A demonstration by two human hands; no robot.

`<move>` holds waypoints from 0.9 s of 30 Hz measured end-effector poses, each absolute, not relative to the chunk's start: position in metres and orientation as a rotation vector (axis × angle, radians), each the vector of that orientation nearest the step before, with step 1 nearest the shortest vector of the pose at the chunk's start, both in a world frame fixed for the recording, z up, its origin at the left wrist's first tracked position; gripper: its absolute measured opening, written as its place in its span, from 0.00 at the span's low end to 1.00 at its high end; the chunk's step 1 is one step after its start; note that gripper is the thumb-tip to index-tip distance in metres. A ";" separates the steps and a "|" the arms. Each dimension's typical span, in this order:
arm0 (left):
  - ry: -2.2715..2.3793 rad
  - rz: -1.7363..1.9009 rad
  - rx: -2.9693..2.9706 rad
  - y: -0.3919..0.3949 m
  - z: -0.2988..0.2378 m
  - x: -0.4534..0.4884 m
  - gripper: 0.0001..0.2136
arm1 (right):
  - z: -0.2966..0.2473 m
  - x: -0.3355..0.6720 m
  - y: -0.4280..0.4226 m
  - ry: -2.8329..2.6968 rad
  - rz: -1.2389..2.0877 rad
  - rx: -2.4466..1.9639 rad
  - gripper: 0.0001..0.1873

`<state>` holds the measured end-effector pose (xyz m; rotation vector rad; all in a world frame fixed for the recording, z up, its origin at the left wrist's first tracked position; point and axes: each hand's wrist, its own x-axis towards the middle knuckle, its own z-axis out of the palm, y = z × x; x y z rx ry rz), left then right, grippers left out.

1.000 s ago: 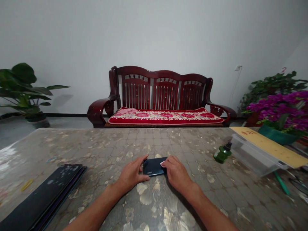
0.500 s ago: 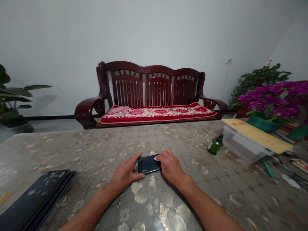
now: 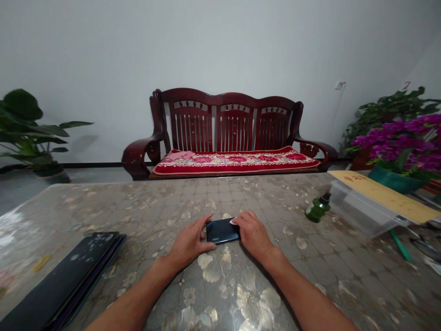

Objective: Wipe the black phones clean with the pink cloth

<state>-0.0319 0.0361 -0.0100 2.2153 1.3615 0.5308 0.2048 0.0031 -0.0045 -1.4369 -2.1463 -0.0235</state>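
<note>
A dark smartphone (image 3: 222, 231) lies on the patterned tablecloth, its glossy back up with small lettering near the left end. My left hand (image 3: 191, 236) holds the left end of it, thumb along the near edge and fingers at the far side. My right hand (image 3: 254, 233) is closed at the phone's right end. Pinched under its fingers is a small whitish-pink piece of tissue or cloth (image 3: 234, 221), pressed against the phone's upper right corner. Most of that piece is hidden by the hand.
A stack of dark folders (image 3: 74, 276) lies at left, beside a yellow item (image 3: 42, 262). At right stand a green spray bottle (image 3: 317, 208), a clear plastic box (image 3: 361, 211) topped by a yellow board, and purple flowers (image 3: 403, 140). A wooden bench (image 3: 234, 105) stands beyond the table.
The camera has turned a little left, so everything sits farther right in view. Both hands remain at the phone, with the pinched piece still at its right end.
</note>
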 end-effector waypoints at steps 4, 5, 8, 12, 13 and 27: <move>1.364 0.534 2.194 0.035 -0.008 -0.032 0.40 | -0.006 0.203 0.004 -2.165 0.004 -1.353 0.17; 1.360 0.539 2.186 0.035 -0.008 -0.031 0.40 | -0.006 0.202 0.004 -2.176 0.019 -1.309 0.17; 1.348 0.556 2.180 0.035 -0.009 -0.031 0.40 | -0.007 0.201 0.005 -2.176 0.030 -1.260 0.17; 1.354 0.564 2.197 0.035 -0.010 -0.032 0.38 | -0.008 0.203 0.007 -2.137 -0.036 -1.338 0.18; 1.355 0.561 2.203 0.035 -0.010 -0.032 0.38 | -0.008 0.204 0.008 -2.138 -0.045 -1.337 0.18; 1.335 0.563 2.219 0.036 -0.011 -0.032 0.41 | -0.012 0.204 0.007 -2.112 -0.066 -1.309 0.17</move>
